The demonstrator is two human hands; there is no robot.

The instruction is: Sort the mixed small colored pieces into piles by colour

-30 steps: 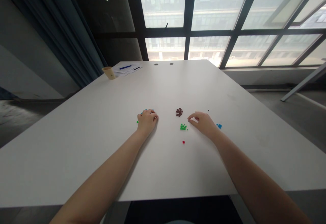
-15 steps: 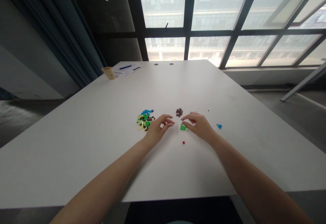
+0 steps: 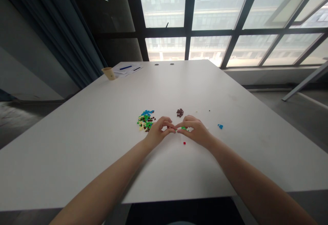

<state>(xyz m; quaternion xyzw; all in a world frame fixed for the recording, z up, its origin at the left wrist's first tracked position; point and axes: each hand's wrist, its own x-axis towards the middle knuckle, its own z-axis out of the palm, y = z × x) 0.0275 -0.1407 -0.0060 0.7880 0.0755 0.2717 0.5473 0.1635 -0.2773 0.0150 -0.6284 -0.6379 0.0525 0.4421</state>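
My left hand (image 3: 159, 129) is curled in a pinch, and a tiny green brick (image 3: 176, 129) shows at its fingertips. My right hand (image 3: 194, 129) reaches in from the other side with thumb and finger bent together, their tips almost touching the left ones. What the right fingers hold, if anything, is too small to make out. Under the right hand lies a group of green bricks (image 3: 183, 128), partly covered. A single red brick (image 3: 184, 143) lies nearer me. Beyond the hands is a cluster of dark brown bricks (image 3: 180, 112).
A mixed pile of small bricks (image 3: 145, 121) lies beside my left hand. A few blue bricks (image 3: 220, 126) and a tiny black piece (image 3: 209, 110) are to the right. A paper cup (image 3: 109, 73) and papers with a pen (image 3: 125, 67) occupy the white table's (image 3: 164, 177) far left.
My right hand has moved left and slightly toward me, so its fingertips now meet those of my left hand. It now covers part of the green group. The left hand has barely moved.
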